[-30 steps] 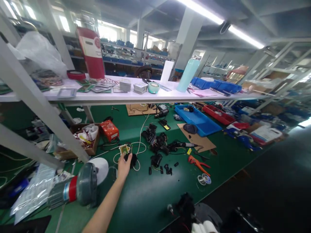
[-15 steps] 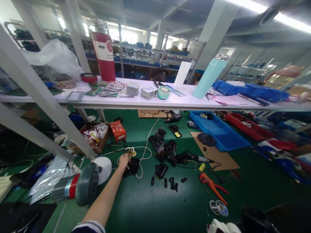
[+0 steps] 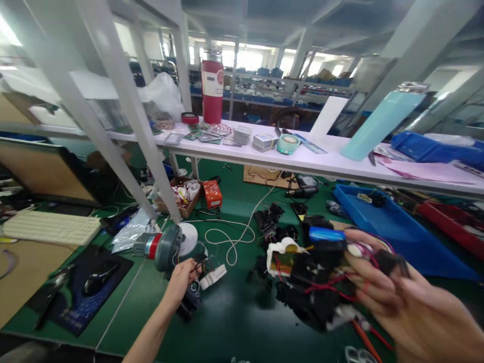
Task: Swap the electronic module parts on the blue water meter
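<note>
Wired black assembly (image 3: 317,282) gripped by right hand (image 3: 408,307); left hand (image 3: 181,282) grips black part (image 3: 191,297).

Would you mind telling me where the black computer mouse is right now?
In the head view, the black computer mouse sits low on the left on a dark mouse pad, just below the white keyboard and left of the left hand.

the green-matted workbench (image 3: 234,322) carries a cream keyboard (image 3: 51,228), a black mouse (image 3: 96,278) on a dark pad (image 3: 86,307), a grey motor with a red band (image 3: 161,245), a looped white cable (image 3: 230,237), a brown cardboard box of scraps (image 3: 177,197) just beside an orange packet (image 3: 212,193), scattered black parts (image 3: 274,224) and a blue plastic tray (image 3: 397,237).
</note>
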The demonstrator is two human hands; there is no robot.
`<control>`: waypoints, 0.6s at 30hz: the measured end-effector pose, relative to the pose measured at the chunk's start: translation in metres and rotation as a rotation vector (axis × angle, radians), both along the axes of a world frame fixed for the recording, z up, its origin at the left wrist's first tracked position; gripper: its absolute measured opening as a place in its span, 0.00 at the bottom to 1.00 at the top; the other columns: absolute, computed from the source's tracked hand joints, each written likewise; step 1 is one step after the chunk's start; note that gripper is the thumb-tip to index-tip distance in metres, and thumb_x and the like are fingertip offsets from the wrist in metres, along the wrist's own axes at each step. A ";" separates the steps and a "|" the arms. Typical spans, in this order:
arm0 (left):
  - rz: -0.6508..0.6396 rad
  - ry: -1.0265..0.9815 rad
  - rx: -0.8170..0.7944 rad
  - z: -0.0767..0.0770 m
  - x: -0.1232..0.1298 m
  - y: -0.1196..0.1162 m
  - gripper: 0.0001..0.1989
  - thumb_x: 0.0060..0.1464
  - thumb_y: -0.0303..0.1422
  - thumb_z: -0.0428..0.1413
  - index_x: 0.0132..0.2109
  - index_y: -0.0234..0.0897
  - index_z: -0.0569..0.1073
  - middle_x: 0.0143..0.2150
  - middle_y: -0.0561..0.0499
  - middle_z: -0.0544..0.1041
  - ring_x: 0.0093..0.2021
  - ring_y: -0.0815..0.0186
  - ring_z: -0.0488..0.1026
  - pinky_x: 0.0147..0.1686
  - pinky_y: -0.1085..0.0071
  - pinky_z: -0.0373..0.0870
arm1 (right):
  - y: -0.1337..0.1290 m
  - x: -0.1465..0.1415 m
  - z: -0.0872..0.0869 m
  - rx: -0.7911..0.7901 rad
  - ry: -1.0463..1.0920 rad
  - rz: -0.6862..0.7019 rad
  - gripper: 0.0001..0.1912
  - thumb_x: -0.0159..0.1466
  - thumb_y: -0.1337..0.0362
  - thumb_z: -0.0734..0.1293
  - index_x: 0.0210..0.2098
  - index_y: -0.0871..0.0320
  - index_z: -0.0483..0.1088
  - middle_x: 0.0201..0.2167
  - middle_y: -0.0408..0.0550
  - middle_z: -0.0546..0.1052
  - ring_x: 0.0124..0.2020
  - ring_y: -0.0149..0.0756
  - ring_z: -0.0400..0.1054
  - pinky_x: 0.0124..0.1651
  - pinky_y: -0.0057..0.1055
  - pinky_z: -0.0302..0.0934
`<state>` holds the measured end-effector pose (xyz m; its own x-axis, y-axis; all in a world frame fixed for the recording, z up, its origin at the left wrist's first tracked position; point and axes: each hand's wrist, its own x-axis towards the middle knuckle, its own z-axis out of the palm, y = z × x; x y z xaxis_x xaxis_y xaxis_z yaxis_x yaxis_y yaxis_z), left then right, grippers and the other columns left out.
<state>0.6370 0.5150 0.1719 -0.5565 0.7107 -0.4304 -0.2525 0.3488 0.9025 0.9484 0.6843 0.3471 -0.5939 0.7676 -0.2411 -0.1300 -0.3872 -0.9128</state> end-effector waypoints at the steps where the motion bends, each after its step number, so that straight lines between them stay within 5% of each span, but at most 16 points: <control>1: 0.015 -0.010 0.006 0.007 0.003 -0.013 0.19 0.42 0.47 0.53 0.22 0.32 0.66 0.16 0.59 0.51 0.19 0.75 0.48 0.22 0.76 0.47 | 0.009 -0.019 0.000 0.007 0.042 -0.023 0.27 0.50 0.54 0.71 0.48 0.49 0.68 0.22 0.38 0.54 0.17 0.21 0.37 0.16 0.23 0.35; 5: 0.096 -0.040 0.018 0.030 0.013 -0.058 0.17 0.42 0.43 0.52 0.21 0.32 0.64 0.17 0.57 0.56 0.18 0.77 0.45 0.21 0.76 0.40 | 0.044 -0.090 -0.004 0.028 0.092 0.083 0.23 0.47 0.62 0.69 0.44 0.53 0.69 0.20 0.35 0.51 0.18 0.21 0.32 0.17 0.22 0.28; 10: 0.258 -0.054 0.028 0.052 0.021 -0.099 0.13 0.39 0.38 0.52 0.19 0.30 0.66 0.17 0.52 0.63 0.17 0.78 0.48 0.20 0.76 0.37 | 0.079 -0.143 -0.027 0.013 0.078 0.153 0.21 0.47 0.66 0.68 0.42 0.56 0.68 0.19 0.34 0.54 0.17 0.19 0.34 0.18 0.22 0.26; 18: 0.539 -0.087 0.167 0.068 0.022 -0.141 0.10 0.36 0.34 0.51 0.19 0.37 0.57 0.13 0.59 0.53 0.17 0.75 0.50 0.23 0.74 0.52 | 0.101 -0.216 -0.126 0.337 -0.434 0.354 0.22 0.57 0.65 0.64 0.50 0.64 0.63 0.19 0.37 0.61 0.16 0.22 0.48 0.20 0.24 0.40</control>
<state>0.6591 0.3743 0.2401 -0.8271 0.3980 -0.3968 -0.4308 0.0045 0.9024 0.7326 0.7854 0.2214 -0.7274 0.6189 -0.2964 0.3608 -0.0224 -0.9324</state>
